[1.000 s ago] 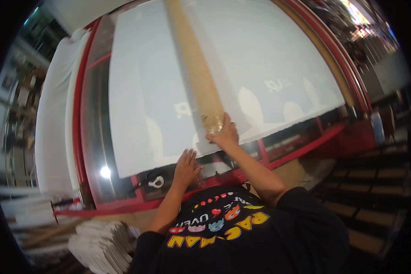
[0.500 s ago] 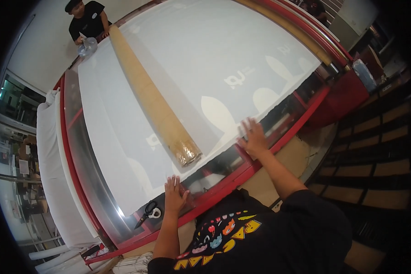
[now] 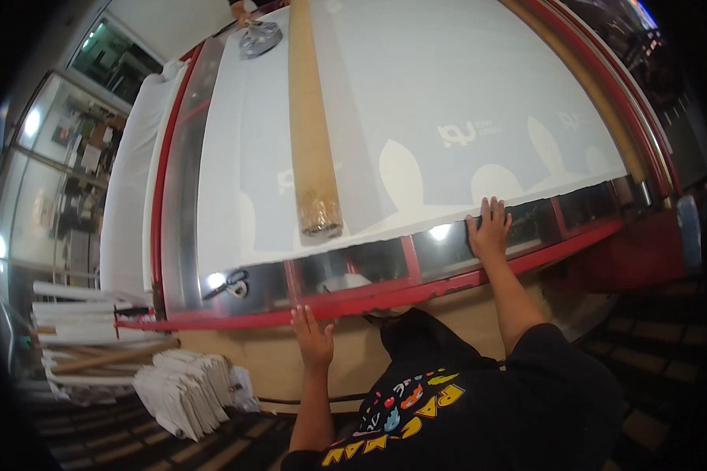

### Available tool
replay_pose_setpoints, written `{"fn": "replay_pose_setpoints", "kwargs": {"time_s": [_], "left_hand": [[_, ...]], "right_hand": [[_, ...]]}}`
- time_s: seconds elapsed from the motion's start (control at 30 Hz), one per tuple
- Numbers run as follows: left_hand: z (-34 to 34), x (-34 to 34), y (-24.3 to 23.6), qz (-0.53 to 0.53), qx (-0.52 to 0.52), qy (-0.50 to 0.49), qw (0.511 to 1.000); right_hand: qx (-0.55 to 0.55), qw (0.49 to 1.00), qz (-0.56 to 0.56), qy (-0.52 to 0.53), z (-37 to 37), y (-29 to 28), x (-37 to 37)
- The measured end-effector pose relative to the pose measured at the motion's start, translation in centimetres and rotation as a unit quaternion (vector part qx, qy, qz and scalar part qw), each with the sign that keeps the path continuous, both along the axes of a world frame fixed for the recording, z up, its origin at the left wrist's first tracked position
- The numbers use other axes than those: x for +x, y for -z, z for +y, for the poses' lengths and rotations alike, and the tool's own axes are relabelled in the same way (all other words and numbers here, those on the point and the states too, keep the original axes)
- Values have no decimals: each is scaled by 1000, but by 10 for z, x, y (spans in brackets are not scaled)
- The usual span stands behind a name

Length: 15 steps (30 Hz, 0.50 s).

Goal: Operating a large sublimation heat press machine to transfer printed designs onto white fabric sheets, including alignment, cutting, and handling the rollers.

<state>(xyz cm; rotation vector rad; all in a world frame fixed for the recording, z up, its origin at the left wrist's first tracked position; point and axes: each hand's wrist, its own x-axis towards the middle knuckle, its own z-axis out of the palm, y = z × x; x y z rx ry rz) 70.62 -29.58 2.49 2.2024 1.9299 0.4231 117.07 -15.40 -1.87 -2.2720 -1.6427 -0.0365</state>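
My left hand (image 3: 313, 337) is open, fingers stretched, at the red front rail (image 3: 353, 298) of the table, holding nothing. Also open, my right hand (image 3: 490, 231) reaches over the rail with its fingertips at the near edge of a wide white sheet (image 3: 236, 204). Pale shapes and markings show on the sheet. A long brown cardboard tube (image 3: 313, 133), its near end wrapped in clear film, lies across it from far to near. Black scissors (image 3: 226, 282) rest at the table's near left corner beside a small white ring-shaped thing (image 3: 239, 290).
At the far left edge, another person's hand (image 3: 242, 14) is by a clear plastic-wrapped bundle (image 3: 261, 39). A second brown tube (image 3: 597, 102) runs along the right side. White fabric (image 3: 133, 180) hangs at left, above stacked rolls (image 3: 86, 365) and folded white bundles (image 3: 184, 392).
My view has swung, so the table sits differently and the other person is mostly out of frame. My left hand has drawn back from the sheet's edge to the rail. The right stays near the edge.
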Motion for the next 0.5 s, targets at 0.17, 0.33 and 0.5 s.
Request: {"fn": "replay_pose_setpoints", "kwargs": {"time_s": [0.17, 0.33, 0.5], "left_hand": [[-189, 77, 48, -73, -40, -175, 981], [-358, 124, 127, -15, -169, -181, 969], [-341, 191, 114, -12, -164, -165, 972]], "right_hand": [[-76, 997, 7, 16, -2, -11, 0], [-100, 990, 94, -31, -11, -43, 40], [185, 978, 33, -93, -44, -131, 254]]}}
